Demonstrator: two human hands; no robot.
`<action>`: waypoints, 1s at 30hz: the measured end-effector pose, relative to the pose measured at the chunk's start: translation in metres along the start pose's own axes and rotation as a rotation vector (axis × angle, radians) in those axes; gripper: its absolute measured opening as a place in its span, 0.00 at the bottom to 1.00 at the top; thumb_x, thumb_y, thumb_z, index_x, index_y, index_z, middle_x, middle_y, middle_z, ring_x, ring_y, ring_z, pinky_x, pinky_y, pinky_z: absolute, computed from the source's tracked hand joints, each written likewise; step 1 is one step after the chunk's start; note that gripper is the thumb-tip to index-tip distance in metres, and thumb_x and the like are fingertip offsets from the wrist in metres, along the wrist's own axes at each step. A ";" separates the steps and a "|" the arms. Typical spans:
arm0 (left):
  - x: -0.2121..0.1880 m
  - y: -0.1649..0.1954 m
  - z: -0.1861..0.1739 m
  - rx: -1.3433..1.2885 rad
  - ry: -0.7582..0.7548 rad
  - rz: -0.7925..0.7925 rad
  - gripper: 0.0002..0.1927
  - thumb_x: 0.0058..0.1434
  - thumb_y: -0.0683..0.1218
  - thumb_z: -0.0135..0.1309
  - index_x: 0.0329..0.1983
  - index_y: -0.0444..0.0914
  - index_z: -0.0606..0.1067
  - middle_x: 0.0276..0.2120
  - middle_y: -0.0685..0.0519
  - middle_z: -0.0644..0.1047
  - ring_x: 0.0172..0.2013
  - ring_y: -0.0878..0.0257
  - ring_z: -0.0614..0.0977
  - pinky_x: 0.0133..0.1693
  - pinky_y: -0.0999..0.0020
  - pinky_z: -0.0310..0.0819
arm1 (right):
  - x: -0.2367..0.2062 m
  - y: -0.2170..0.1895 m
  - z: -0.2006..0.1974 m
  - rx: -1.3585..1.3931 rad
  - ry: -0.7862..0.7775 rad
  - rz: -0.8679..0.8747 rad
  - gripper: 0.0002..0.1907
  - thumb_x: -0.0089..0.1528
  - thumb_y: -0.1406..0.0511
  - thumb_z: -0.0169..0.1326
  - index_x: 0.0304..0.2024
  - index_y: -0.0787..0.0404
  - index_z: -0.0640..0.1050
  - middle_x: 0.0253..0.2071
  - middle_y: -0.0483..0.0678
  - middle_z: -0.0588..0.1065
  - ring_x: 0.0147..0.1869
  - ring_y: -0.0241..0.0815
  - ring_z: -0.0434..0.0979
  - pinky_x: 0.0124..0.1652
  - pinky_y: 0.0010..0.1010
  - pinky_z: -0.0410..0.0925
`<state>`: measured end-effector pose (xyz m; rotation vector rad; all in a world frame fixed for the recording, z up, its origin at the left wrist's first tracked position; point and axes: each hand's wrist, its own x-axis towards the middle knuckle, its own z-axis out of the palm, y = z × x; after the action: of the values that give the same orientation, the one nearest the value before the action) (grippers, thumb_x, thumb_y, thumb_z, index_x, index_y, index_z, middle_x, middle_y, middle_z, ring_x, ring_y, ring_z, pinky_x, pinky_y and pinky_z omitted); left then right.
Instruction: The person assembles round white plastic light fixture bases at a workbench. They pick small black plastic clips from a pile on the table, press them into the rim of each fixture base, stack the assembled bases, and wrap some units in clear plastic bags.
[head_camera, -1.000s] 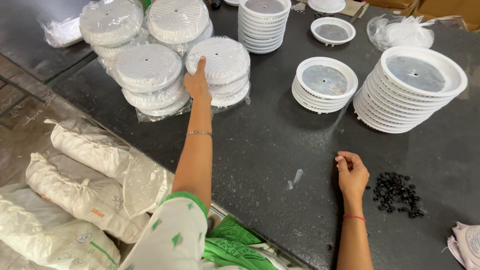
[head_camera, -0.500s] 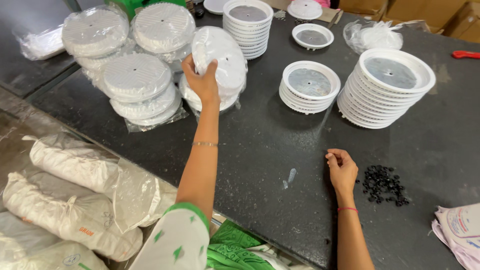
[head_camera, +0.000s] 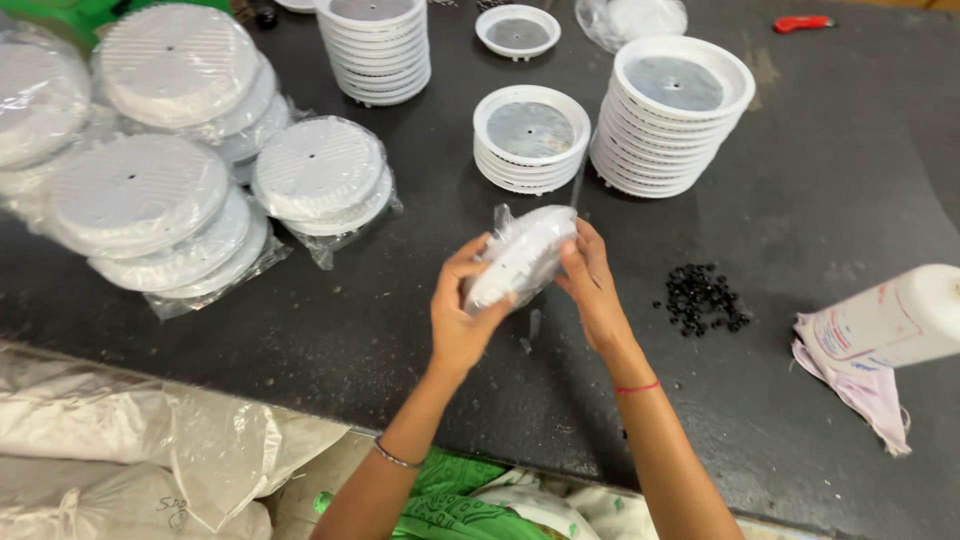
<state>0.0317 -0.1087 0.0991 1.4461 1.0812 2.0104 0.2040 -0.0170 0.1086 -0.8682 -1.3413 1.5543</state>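
Clear plastic film wraps the bagged white disc (head_camera: 520, 258), which is held on edge above the dark desk (head_camera: 300, 330), just in front of the short stack of white rimmed trays (head_camera: 531, 138). The left hand (head_camera: 462, 312) grasps the lower near edge of the disc, thumb on the near face. The right hand (head_camera: 590, 285) grasps the opposite edge, fingers curled behind it.

Handling, as judged:
- Weight: light; it is carried on fingertips alone.
- Stiffness: the disc looks like rigid moulded plastic; the film is soft and loose.
- Grip: the film is likely slippery and may slide over the disc. Take hold across the rim on two opposite sides, pinching through the film.
- Fragility: thin plastic may crack if bent; avoid pressing on the centre.

Packages, relative to the short tray stack:
- To its left: wrapped stacks of ribbed white discs (head_camera: 318, 172) in clear film.
- To its right: a taller stack of white trays (head_camera: 672, 120).
- Behind it: a single tray (head_camera: 517, 30) and another tall stack (head_camera: 377, 45).
- In front and to its right: a heap of small black parts (head_camera: 703, 298).
- Further right: a white bottle with a coloured label (head_camera: 890, 320), tilted over a pale cloth (head_camera: 860, 390).
- Far behind and right: a red tool (head_camera: 805, 22).
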 end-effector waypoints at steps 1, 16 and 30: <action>-0.007 0.003 0.007 0.007 -0.018 0.006 0.24 0.56 0.35 0.64 0.53 0.36 0.68 0.67 0.43 0.69 0.66 0.56 0.72 0.65 0.59 0.68 | -0.002 -0.005 0.002 -0.015 -0.012 -0.043 0.38 0.67 0.51 0.49 0.74 0.57 0.56 0.73 0.50 0.60 0.76 0.46 0.59 0.66 0.38 0.59; -0.001 0.038 -0.015 0.127 -0.110 -0.518 0.36 0.72 0.62 0.40 0.74 0.34 0.59 0.68 0.40 0.65 0.68 0.49 0.67 0.67 0.57 0.58 | -0.035 -0.013 0.018 0.058 -0.120 0.048 0.30 0.70 0.55 0.45 0.68 0.68 0.64 0.71 0.58 0.64 0.76 0.50 0.62 0.68 0.42 0.61; 0.008 0.046 -0.005 0.286 -0.302 -0.132 0.29 0.75 0.50 0.44 0.77 0.38 0.59 0.78 0.35 0.52 0.78 0.42 0.53 0.73 0.54 0.48 | -0.041 -0.040 0.022 -0.321 -0.427 -0.312 0.35 0.70 0.60 0.45 0.78 0.59 0.54 0.83 0.56 0.41 0.86 0.51 0.38 0.76 0.45 0.44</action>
<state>0.0286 -0.1319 0.1393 1.7034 1.3267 1.5318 0.2058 -0.0623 0.1506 -0.4878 -1.9703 1.3406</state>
